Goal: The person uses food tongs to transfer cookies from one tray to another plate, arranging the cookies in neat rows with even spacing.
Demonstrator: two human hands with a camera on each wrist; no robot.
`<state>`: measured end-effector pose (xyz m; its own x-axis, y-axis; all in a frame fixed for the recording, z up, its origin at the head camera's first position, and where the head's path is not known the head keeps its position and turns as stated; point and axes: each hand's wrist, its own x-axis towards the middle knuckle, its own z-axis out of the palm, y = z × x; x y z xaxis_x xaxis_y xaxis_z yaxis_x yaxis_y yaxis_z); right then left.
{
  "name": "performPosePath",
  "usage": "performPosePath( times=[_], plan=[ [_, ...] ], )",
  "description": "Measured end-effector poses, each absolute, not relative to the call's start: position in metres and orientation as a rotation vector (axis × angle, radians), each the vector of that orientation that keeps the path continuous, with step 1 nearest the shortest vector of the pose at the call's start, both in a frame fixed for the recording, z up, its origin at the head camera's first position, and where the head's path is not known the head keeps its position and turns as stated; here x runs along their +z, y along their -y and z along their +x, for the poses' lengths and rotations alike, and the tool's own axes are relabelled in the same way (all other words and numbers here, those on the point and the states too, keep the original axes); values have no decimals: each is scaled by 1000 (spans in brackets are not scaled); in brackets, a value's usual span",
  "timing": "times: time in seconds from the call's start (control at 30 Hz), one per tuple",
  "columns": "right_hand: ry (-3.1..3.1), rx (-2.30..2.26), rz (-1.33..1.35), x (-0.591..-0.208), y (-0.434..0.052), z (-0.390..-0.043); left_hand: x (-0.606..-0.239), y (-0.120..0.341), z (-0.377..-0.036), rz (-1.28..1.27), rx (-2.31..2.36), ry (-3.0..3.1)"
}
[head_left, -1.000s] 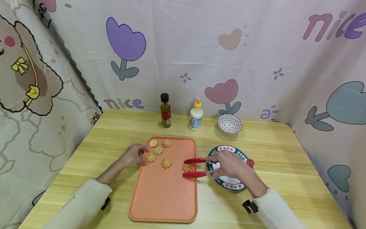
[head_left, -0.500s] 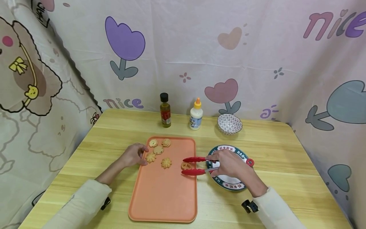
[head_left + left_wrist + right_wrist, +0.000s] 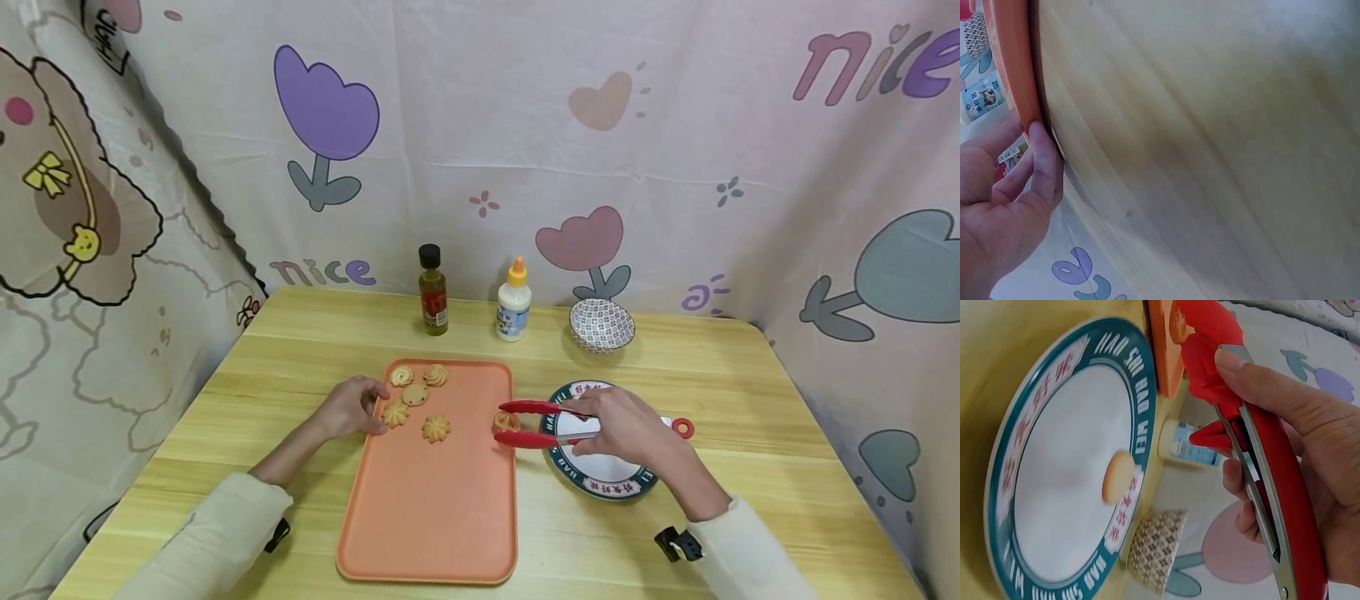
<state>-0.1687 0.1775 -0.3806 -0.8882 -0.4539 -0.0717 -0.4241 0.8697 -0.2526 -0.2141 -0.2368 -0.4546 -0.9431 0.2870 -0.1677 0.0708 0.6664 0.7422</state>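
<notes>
My right hand (image 3: pixel 624 425) grips red tongs (image 3: pixel 536 423) over a blue-rimmed white plate (image 3: pixel 600 486). The tong tips pinch a round cookie (image 3: pixel 506 421) above the right edge of the orange tray (image 3: pixel 427 508). In the right wrist view, the tongs (image 3: pixel 1222 369) hold that cookie (image 3: pixel 1179 325), and another cookie (image 3: pixel 1117 477) lies on the plate (image 3: pixel 1054 506). Several cookies (image 3: pixel 436 428) sit at the tray's far left. My left hand (image 3: pixel 351 406) rests against the tray's left edge, its fingers (image 3: pixel 1044 165) touching the rim (image 3: pixel 1016 69).
At the back of the wooden table (image 3: pixel 750 392) stand a dark oil bottle (image 3: pixel 433 292), a white glue bottle (image 3: pixel 514 302) and a small patterned bowl (image 3: pixel 602 325). Printed curtains close off the back and both sides.
The tongs closed on the cookie at the tray's right side, lifted it and carried it right, towards the plate. The left hand stayed at the tray's edge.
</notes>
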Motion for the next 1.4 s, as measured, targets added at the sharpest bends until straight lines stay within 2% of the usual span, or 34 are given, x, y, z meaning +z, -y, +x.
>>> performPosePath(
  times=[0.47,0.8,1.4],
  plan=[
    [-2989,-307,-561,-379,-225,-162,-454,236,-213,262,1155,-2606],
    [-3049,-366,-374,-375,-259,-158,-454,235,-213,252,1159,-2604],
    [-3045,-341,-246,-386,-291,-149,-453,236,-213,266,1170,-2604]
  ],
)
